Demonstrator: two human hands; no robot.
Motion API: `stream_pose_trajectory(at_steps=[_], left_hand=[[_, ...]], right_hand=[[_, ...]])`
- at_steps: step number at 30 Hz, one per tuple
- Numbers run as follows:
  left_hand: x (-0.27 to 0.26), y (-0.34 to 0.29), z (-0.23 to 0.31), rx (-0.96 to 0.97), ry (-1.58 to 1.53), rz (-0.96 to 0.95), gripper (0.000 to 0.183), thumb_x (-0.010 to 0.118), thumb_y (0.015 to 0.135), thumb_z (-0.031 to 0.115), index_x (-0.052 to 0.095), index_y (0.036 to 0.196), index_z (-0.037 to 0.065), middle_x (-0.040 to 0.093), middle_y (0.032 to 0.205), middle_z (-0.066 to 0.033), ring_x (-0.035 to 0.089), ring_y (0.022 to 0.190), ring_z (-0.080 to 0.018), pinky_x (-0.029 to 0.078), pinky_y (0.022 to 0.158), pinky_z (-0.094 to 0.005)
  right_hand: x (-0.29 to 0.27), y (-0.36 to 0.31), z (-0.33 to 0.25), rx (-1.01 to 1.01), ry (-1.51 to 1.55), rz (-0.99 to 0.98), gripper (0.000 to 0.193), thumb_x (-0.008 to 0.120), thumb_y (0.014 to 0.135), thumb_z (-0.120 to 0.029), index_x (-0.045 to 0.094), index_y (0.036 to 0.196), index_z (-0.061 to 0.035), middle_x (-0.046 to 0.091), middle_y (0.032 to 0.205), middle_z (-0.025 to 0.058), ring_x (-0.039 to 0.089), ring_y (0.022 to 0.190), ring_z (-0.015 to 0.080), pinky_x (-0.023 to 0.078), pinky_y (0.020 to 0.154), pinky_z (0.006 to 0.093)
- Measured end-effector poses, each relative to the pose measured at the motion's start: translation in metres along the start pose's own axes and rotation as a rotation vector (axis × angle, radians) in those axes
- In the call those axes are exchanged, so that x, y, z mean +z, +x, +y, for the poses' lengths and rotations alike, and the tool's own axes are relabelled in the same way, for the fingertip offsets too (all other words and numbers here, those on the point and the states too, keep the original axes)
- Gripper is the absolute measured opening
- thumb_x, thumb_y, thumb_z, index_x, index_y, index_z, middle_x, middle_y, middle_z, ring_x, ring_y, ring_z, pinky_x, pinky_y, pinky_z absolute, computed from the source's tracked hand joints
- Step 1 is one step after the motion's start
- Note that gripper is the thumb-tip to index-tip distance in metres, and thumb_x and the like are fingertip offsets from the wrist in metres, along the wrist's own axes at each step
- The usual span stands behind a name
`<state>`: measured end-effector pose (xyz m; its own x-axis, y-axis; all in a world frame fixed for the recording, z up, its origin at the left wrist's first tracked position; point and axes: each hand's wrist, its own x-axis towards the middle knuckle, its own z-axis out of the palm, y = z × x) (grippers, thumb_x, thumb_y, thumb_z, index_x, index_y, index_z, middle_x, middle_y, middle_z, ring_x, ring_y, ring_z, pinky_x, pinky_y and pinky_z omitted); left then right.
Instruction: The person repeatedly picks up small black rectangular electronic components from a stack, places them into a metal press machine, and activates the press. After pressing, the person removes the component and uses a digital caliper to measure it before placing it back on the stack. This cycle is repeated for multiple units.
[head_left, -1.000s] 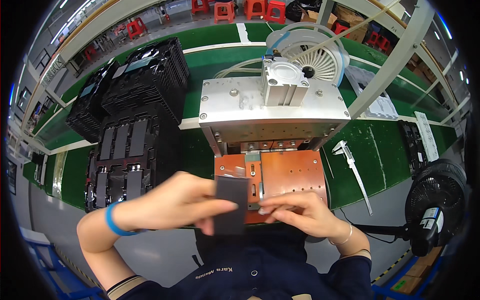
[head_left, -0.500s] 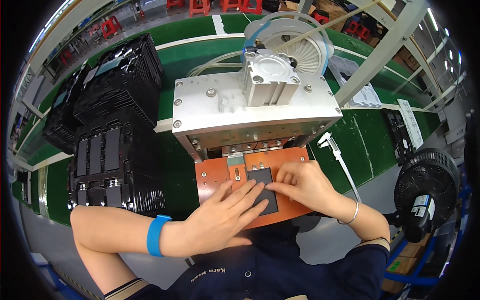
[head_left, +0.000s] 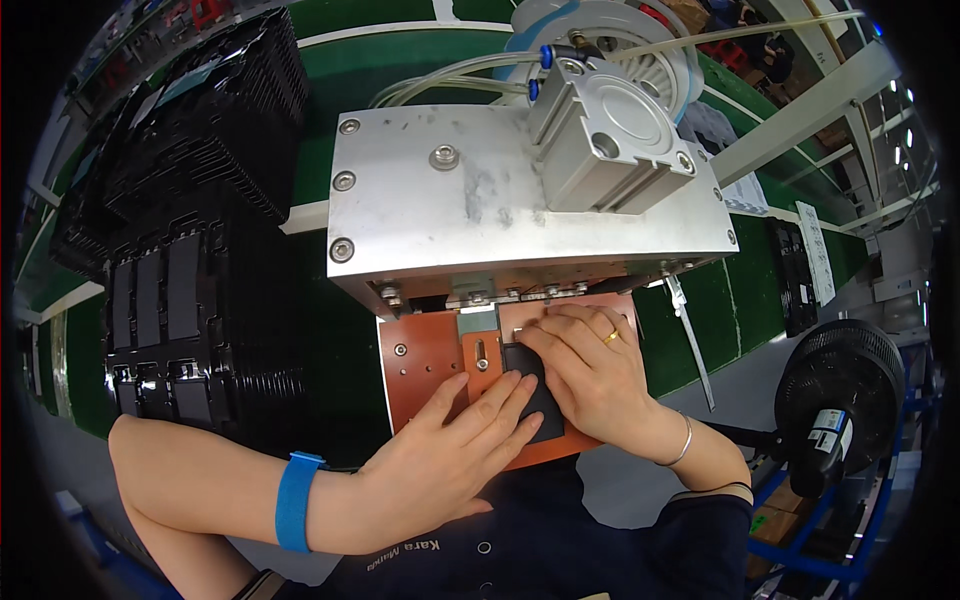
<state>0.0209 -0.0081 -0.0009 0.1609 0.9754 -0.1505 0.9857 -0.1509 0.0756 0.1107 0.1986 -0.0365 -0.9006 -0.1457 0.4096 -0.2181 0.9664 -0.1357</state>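
A flat dark-grey rectangular piece (head_left: pixel 541 398) lies on the orange plate (head_left: pixel 418 388) in front of the metal press. My left hand (head_left: pixel 445 450) rests over its left side, fingers stretched out and fingertips on its surface. At the far right end of the piece, my right hand (head_left: pixel 595 375) has its fingers bent and close together, fingertips down by a small metal tab. Whatever those fingertips may pinch is hidden. A small orange block with a slot and screw (head_left: pixel 482 358) sits along the left edge of the piece.
The silver press (head_left: pixel 430 215) with its air cylinder (head_left: pixel 620 130) stands just beyond my hands. Stacked black trays (head_left: pixel 195 290) holding dark-grey pieces are at left. A caliper (head_left: pixel 690 335) lies on the green bench (head_left: pixel 335 345), right of the press. A black fan (head_left: pixel 835 400) stands far right.
My right hand has moved from the right edge of the dark-grey piece to its far end, fingers now over the tabs. The left hand stays on the piece. The view has shifted closer to the press.
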Motion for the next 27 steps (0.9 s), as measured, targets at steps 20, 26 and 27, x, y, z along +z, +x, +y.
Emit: stream_pose_trajectory(at_steps=[20,26,27], left_hand=[[-0.004,-0.003,-0.002,-0.059,-0.165,0.005,0.088,0.06,0.083,0.062,0.039,0.144,0.004,0.032,0.152,-0.0223,0.028,0.144,-0.0352,0.029,0.11,-0.0524],[-0.004,0.001,-0.008,-0.104,-0.215,0.035,0.089,0.059,0.083,0.064,0.039,0.144,0.001,0.032,0.151,-0.0233,0.027,0.143,-0.0384,0.027,0.111,-0.0534],[-0.004,0.002,-0.01,-0.113,-0.21,0.042,0.089,0.059,0.084,0.064,0.039,0.143,0.0,0.033,0.151,-0.0233,0.027,0.143,-0.0388,0.027,0.111,-0.0533]], right_hand=[[-0.032,-0.033,-0.004,0.084,0.33,-0.028,0.042,0.079,0.075,-0.022,0.068,0.112,-0.0058,0.06,0.119,0.0128,0.061,0.104,0.0298,0.05,0.084,0.0374],[-0.02,-0.036,-0.001,0.012,0.362,-0.112,0.04,0.079,0.076,-0.022,0.069,0.109,-0.001,0.06,0.126,0.0171,0.061,0.116,0.0324,0.053,0.097,0.0395],[-0.018,-0.032,0.002,0.008,0.362,-0.103,0.04,0.079,0.076,-0.022,0.069,0.108,-0.0009,0.061,0.125,0.0172,0.061,0.116,0.0323,0.053,0.096,0.0391]])
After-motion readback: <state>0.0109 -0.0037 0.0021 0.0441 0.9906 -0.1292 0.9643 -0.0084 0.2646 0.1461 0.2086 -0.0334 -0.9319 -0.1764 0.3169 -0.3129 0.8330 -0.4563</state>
